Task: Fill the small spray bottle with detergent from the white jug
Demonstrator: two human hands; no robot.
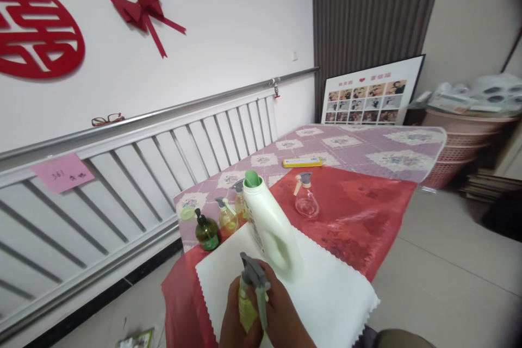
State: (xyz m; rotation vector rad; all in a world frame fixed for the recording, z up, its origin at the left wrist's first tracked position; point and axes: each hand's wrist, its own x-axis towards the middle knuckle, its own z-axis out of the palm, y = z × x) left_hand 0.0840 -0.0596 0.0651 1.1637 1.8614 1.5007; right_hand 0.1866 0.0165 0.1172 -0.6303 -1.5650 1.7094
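Observation:
A small spray bottle point(247, 309) with yellow-green liquid and a grey trigger head stands between my hands at the bottom centre. My left hand point(231, 312) is closed around its body. Fingers of my right hand point(282, 307) close on the spray head from the other side. Just beyond them a large pale-green jug point(274, 223) rises from a white scalloped mat point(338, 288), with something green in its mouth. Left of the jug are a dark green pump bottle point(207, 234) and a spray bottle with yellowish liquid point(227, 218), another partly hidden behind the jug.
A clear spray bottle point(306, 204) rests on the red cloth point(359, 212). Farther back, a yellow-and-white flat box point(302, 162) lies on the patterned tablecloth point(391, 144). A white radiator point(204, 152) runs along the left wall; pink baskets point(452, 144) stand at the right.

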